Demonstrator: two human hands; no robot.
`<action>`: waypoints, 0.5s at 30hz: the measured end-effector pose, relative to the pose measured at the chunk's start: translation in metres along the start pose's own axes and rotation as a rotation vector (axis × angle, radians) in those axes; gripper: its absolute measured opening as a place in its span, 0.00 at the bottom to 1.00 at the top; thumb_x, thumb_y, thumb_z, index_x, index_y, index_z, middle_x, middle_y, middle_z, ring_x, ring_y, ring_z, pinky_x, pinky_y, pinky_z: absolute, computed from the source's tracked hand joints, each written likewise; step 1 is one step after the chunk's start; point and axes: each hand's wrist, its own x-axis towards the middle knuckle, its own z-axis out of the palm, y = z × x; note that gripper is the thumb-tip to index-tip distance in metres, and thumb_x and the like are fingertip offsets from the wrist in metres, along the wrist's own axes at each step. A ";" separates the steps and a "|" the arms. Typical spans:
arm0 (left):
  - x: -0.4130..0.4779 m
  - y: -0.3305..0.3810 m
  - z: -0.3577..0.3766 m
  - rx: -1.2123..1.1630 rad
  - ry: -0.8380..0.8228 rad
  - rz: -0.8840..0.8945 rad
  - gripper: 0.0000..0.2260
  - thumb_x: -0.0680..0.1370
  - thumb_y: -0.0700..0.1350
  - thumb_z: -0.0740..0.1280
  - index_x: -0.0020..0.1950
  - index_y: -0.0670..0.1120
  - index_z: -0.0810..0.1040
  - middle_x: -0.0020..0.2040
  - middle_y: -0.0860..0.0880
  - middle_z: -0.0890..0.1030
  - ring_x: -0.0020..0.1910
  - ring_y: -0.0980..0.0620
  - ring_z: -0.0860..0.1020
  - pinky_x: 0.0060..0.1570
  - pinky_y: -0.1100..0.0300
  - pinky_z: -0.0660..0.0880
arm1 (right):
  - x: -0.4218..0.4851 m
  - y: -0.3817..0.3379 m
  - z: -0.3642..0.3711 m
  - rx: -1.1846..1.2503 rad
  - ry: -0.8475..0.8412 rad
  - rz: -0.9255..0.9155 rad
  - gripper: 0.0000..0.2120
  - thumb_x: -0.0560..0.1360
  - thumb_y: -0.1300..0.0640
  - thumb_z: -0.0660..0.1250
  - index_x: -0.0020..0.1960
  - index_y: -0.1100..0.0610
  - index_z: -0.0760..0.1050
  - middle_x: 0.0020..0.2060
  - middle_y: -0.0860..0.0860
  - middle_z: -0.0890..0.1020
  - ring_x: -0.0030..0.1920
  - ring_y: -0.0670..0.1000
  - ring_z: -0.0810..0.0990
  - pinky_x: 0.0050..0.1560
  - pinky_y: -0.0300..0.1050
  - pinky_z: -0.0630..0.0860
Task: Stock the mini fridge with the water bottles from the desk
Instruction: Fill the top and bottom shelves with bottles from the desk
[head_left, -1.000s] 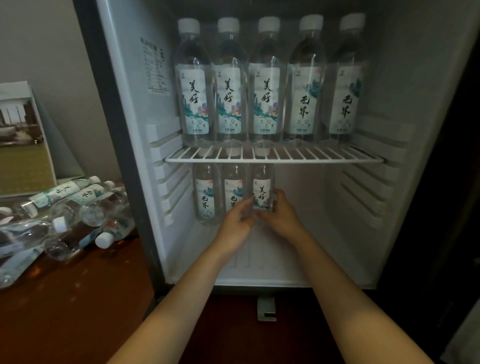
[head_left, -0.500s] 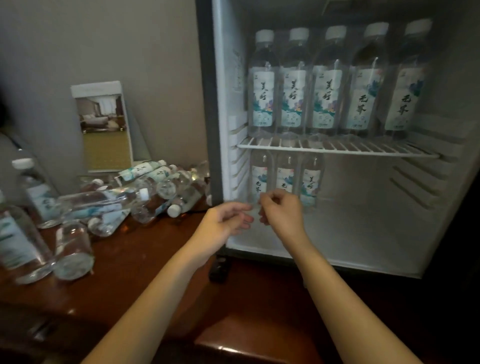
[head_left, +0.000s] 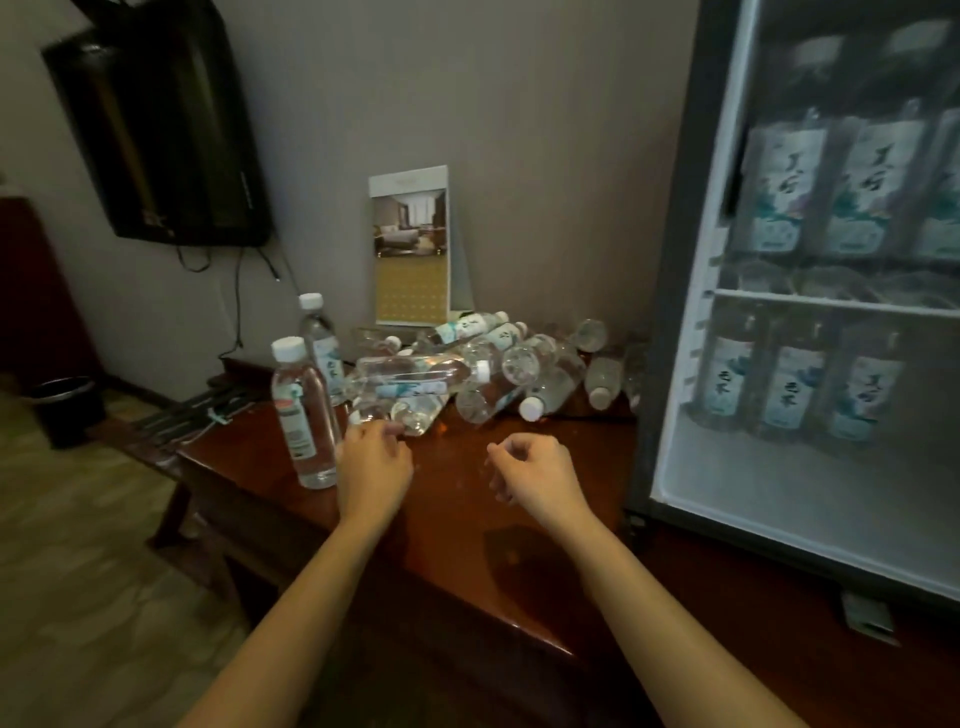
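Note:
A heap of clear water bottles (head_left: 498, 364) lies on its side at the back of the dark wooden desk (head_left: 457, 519). Two more bottles stand upright at the desk's left, the nearer one (head_left: 304, 415) beside my left hand. My left hand (head_left: 371, 462) hovers just in front of the heap, fingers loosely curled, holding nothing. My right hand (head_left: 535, 473) hangs above the desk further right, also loosely curled and empty. The open mini fridge (head_left: 670, 364) stands at the right with bottles on its wire shelf (head_left: 831, 301) and three bottles (head_left: 795, 384) below it.
A standing brochure card (head_left: 410, 249) leans on the wall behind the heap. A wall-mounted TV (head_left: 156, 130) with dangling cables is at upper left. A dark bin (head_left: 65, 405) sits on the floor beside the desk's left edge.
Both hands have come out of the fridge's lower compartment, leaving a bottle there, and moved left over the desk toward the heap. The view has swung left.

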 end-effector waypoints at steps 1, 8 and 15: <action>0.002 -0.007 -0.001 0.055 -0.016 -0.050 0.12 0.76 0.44 0.63 0.59 0.45 0.76 0.59 0.41 0.74 0.59 0.39 0.72 0.59 0.49 0.68 | 0.006 0.001 0.012 -0.003 -0.031 0.019 0.15 0.77 0.56 0.64 0.32 0.54 0.76 0.25 0.49 0.79 0.25 0.46 0.77 0.30 0.39 0.74; 0.003 -0.021 0.003 0.029 -0.090 -0.103 0.21 0.75 0.53 0.65 0.68 0.52 0.68 0.66 0.47 0.68 0.59 0.45 0.74 0.52 0.54 0.71 | 0.040 0.003 0.080 -0.013 -0.156 0.077 0.08 0.77 0.55 0.62 0.48 0.54 0.80 0.38 0.48 0.80 0.42 0.48 0.77 0.46 0.46 0.75; -0.002 -0.024 -0.001 0.036 -0.074 -0.043 0.22 0.72 0.52 0.68 0.66 0.55 0.70 0.60 0.53 0.71 0.54 0.52 0.76 0.45 0.60 0.69 | 0.063 -0.012 0.103 0.152 -0.163 0.157 0.14 0.81 0.49 0.53 0.50 0.51 0.76 0.45 0.50 0.76 0.47 0.51 0.75 0.46 0.44 0.72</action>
